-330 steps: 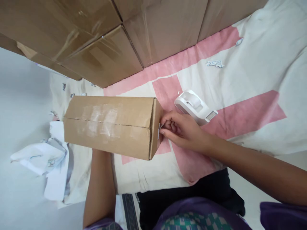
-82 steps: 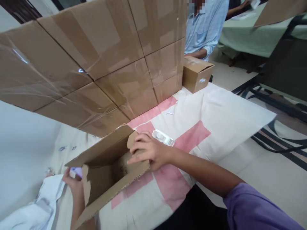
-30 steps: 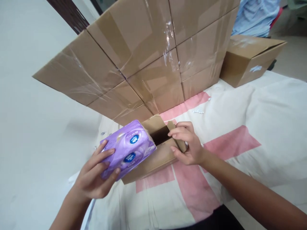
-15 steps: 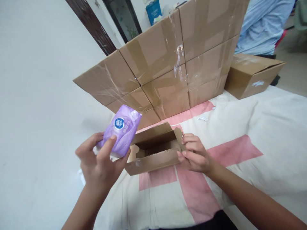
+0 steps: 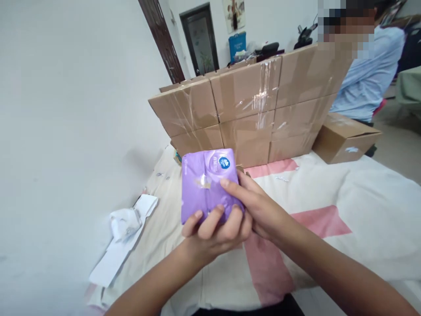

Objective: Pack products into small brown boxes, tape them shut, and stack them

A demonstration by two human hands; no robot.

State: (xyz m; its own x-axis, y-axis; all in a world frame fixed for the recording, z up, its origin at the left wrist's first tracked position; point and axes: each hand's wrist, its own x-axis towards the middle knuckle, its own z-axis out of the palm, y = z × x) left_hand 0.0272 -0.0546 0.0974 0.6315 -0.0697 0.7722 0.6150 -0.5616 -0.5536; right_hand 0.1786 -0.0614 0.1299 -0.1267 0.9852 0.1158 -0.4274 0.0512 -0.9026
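Observation:
A purple soft pack [image 5: 208, 182] with a blue round logo is held upright in front of me, over the table. My left hand [image 5: 215, 235] grips its lower edge from below, fingers curled onto the front. My right hand [image 5: 259, 208] holds its right side, fingers laid across the wrapper. The small open cardboard box is almost wholly hidden behind the pack and my hands.
A wall of taped cardboard cartons [image 5: 250, 112] stands at the back of the cream and pink cloth [image 5: 329, 193]. A separate carton [image 5: 345, 138] lies at the right, with a person in a light blue shirt [image 5: 368, 83] behind it. Crumpled white paper [image 5: 126, 224] lies at the left.
My left hand has brought the purple pack to the centre and turned it face-on. My right hand has left the open box and taken hold of the pack. The view has tilted up.

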